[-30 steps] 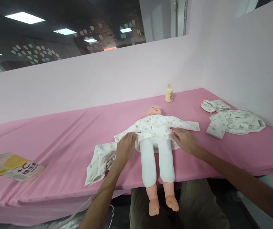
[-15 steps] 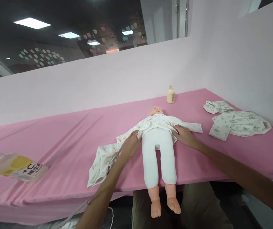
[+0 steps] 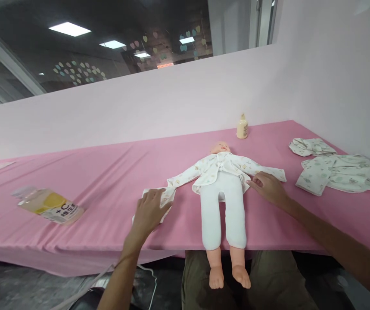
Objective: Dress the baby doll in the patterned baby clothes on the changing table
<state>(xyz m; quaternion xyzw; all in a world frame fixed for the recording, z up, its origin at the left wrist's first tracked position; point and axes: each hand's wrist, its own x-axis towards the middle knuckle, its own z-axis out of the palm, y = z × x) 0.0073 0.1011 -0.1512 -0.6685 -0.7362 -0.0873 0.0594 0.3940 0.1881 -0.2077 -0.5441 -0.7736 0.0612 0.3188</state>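
A baby doll lies face up, its feet past the table's near edge. It has white trousers and a white printed long-sleeved jacket, spread at the arms. Left of the doll, my left hand is closed over a bunched white printed garment, covering much of it; the kind of garment cannot be made out. My right hand is beside the jacket's right edge, its fingers loosely curved and apart. The thumb is at the hem; whether it touches the cloth is unclear.
A pink sheet covers the table. On the left lies a large clear bottle with a yellow label. A cream pump bottle stands near the back wall. Printed baby clothes lie at the right. A white cable hangs below the table edge.
My left hand has moved from the jacket's side to the garment at the left, which is now more bunched. My right hand has loosened from the jacket. The jacket's front lies flatter. The view has shifted left.
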